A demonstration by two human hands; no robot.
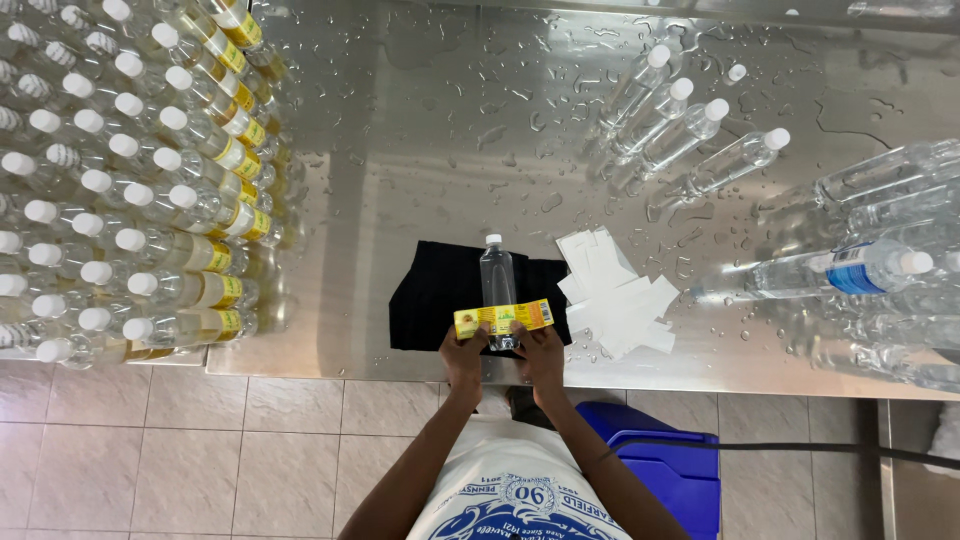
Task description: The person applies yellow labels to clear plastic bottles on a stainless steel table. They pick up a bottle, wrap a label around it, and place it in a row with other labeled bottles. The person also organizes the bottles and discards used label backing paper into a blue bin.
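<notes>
A clear bottle (497, 290) with a white cap is standing on a black cloth (437, 295) near the counter's (420, 130) front edge, and a yellow label (503, 318) is lying across its lower part. The left hand (464, 357) is pinching the label's left end, the right hand (539, 355) its right end. At three o'clock white backing slips (615, 295) are piling up. At nine o'clock labelled bottles (190, 215) are standing packed; at two o'clock bare bottles (690, 135) are waiting.

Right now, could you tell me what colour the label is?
Yellow label, seen in the head view.
</notes>
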